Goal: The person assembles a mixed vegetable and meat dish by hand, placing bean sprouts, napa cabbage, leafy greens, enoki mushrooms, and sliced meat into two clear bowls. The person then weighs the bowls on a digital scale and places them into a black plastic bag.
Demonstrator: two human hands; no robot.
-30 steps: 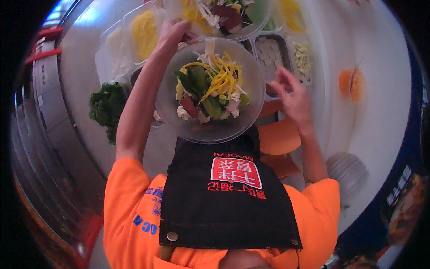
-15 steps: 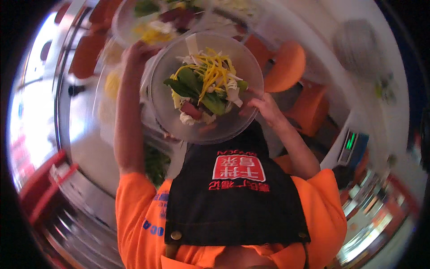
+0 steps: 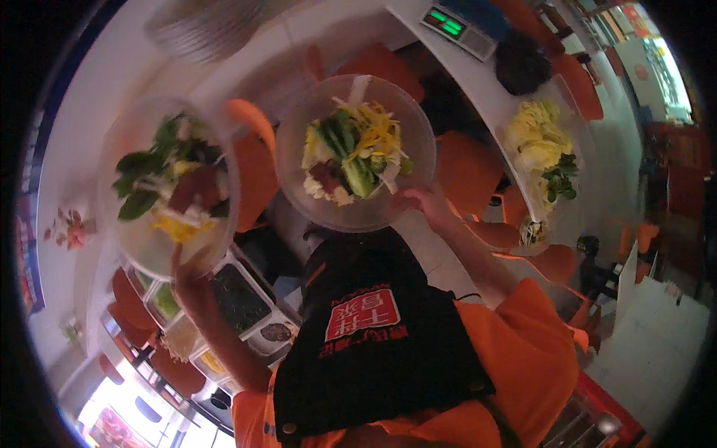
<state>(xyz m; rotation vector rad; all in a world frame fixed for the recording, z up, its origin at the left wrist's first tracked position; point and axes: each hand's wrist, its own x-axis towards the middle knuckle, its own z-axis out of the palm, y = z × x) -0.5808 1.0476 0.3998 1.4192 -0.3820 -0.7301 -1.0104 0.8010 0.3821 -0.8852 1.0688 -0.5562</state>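
Note:
My left hand (image 3: 193, 267) grips the near rim of a clear plastic bowl (image 3: 123, 231) at the left. Green leaves (image 3: 142, 178), reddish-brown slices (image 3: 198, 187) and yellow shreds (image 3: 179, 228) lie in it. A second clear bowl (image 3: 299, 198), in front of my black apron (image 3: 373, 351), is held at its right near edge by my right hand (image 3: 427, 203). In that bowl are yellow strips (image 3: 377, 128), green leaves (image 3: 357, 172), pale pieces and a dark red piece (image 3: 326, 176). Both bowls are held up, side by side; the fingers under them are partly hidden.
Several trays (image 3: 237, 295) of cut vegetables stand below my left forearm. At the upper right, a scale (image 3: 459, 31) with a lit green display sits on a white counter, near a dark bundle (image 3: 523, 63) and pale yellow vegetables (image 3: 539, 138). Orange chairs (image 3: 470, 170) stand beyond the bowls.
My body has turned to the right, so the scale now appears at the upper right and the trays at lower left. The left bowl has swung out beside the other; both stay held.

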